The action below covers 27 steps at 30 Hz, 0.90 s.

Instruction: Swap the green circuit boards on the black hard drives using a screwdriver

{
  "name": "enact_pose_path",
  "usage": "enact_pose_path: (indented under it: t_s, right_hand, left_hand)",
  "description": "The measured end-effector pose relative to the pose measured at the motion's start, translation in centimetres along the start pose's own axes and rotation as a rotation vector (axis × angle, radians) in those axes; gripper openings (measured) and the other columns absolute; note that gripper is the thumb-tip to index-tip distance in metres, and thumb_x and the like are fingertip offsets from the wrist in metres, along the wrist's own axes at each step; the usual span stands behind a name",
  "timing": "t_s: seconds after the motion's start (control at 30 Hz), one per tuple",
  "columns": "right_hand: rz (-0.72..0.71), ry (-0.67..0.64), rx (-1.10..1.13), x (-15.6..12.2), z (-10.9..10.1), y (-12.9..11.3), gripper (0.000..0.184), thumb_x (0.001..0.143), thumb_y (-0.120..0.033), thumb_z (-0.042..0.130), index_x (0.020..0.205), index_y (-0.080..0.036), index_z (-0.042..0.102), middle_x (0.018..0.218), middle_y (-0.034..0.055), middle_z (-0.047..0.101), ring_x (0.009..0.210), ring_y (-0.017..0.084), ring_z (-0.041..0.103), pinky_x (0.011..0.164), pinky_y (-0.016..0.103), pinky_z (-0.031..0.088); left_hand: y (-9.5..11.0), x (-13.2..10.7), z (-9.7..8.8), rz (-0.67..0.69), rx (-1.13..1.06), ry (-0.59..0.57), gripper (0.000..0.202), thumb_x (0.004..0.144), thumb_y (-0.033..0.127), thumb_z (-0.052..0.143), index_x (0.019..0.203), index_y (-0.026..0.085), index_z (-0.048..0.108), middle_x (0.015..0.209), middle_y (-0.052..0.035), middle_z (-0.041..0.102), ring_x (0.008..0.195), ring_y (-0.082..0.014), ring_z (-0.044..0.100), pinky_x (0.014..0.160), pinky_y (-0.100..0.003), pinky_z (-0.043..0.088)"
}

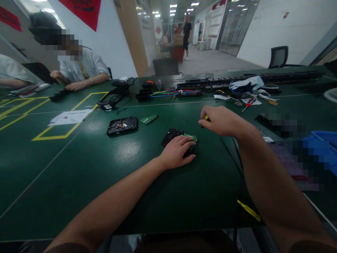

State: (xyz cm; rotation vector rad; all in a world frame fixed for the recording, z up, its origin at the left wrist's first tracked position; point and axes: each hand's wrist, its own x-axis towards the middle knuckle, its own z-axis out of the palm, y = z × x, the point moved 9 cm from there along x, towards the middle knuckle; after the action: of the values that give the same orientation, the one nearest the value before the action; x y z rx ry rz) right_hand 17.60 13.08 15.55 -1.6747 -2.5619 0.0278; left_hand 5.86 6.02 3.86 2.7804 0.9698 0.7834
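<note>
My left hand (pixel 178 151) lies flat on a black hard drive (pixel 171 135) with a green circuit board (pixel 191 136) on top, pressing it to the green table (pixel 131 182). My right hand (pixel 220 121) is closed round a small screwdriver with a yellow handle (pixel 206 117); its tip points down at the drive's right corner. A second black hard drive (pixel 122 125) lies to the left, and a loose green circuit board (pixel 149 119) sits beside it.
Cables, tools and long black strips (pixel 237 82) lie along the far side. A white paper (pixel 70 116) rests in a yellow-taped box. A seated person (pixel 79 68) works at far left. A blue bin (pixel 322 147) stands at right. More people are down the hallway.
</note>
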Motion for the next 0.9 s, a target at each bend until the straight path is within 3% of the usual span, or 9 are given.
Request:
enact_pose_path:
  t_s: [0.23,0.37,0.5,0.6,0.77,0.9]
  right_hand:
    - [-0.148,0.04,0.082,0.3,0.0,-0.8,0.029,0.086,-0.025,0.061,0.113,-0.019,0.065,0.102,0.01,0.075,0.092,0.027,0.069,0.081,0.036,0.048]
    - [-0.089,0.03,0.074,0.1,0.0,-0.8,0.033,0.089,-0.033,0.062,0.118,-0.018,0.063,0.101,0.012,0.075,0.09,0.028,0.069,0.076,0.036,0.048]
    - [0.018,0.033,-0.014,0.2,0.0,-0.1,0.031,0.095,-0.044,0.053,0.107,-0.02,0.068,0.094,0.012,0.075,0.086,0.03,0.068,0.073,0.038,0.046]
    - [-0.047,0.027,-0.012,0.4,0.1,-0.3,0.026,0.094,-0.039,0.055,0.103,-0.021,0.07,0.093,0.0099,0.075,0.086,0.028,0.069,0.075,0.038,0.047]
    - [-0.188,0.018,0.083,0.3,0.2,-1.2,0.028,0.085,-0.024,0.06,0.111,-0.02,0.07,0.102,0.0079,0.076,0.095,0.026,0.07,0.085,0.036,0.048]
    - [-0.151,0.008,0.086,0.1,0.1,-1.3,0.033,0.086,-0.028,0.062,0.119,-0.02,0.066,0.108,0.01,0.075,0.098,0.028,0.069,0.084,0.037,0.049]
  left_hand:
    - [0.0,0.0,0.0,0.001,-0.004,0.004,0.05,0.094,0.046,0.064,0.136,0.021,0.057,0.144,-0.0122,0.059,0.135,-0.0303,0.055,0.116,-0.052,0.044]
    - [0.1,0.0,-0.1,0.0,-0.007,0.004,0.049,0.094,0.046,0.064,0.135,0.021,0.058,0.143,-0.0127,0.06,0.134,-0.0308,0.055,0.116,-0.053,0.044]
    - [0.1,0.0,-0.1,-0.003,-0.004,-0.003,0.048,0.094,0.045,0.063,0.136,0.021,0.057,0.144,-0.0125,0.059,0.135,-0.0306,0.055,0.116,-0.053,0.044]
    - [0.0,0.0,0.1,-0.002,0.004,-0.007,0.05,0.094,0.046,0.063,0.136,0.02,0.058,0.144,-0.0128,0.059,0.135,-0.0305,0.055,0.117,-0.052,0.044]
    - [0.0,0.0,0.1,-0.005,-0.006,-0.005,0.049,0.094,0.047,0.063,0.136,0.021,0.057,0.144,-0.0127,0.059,0.136,-0.0307,0.055,0.117,-0.053,0.043]
    - [0.0,0.1,-0.1,-0.005,-0.007,0.005,0.049,0.094,0.046,0.064,0.135,0.022,0.058,0.144,-0.0121,0.059,0.135,-0.031,0.055,0.116,-0.054,0.044]
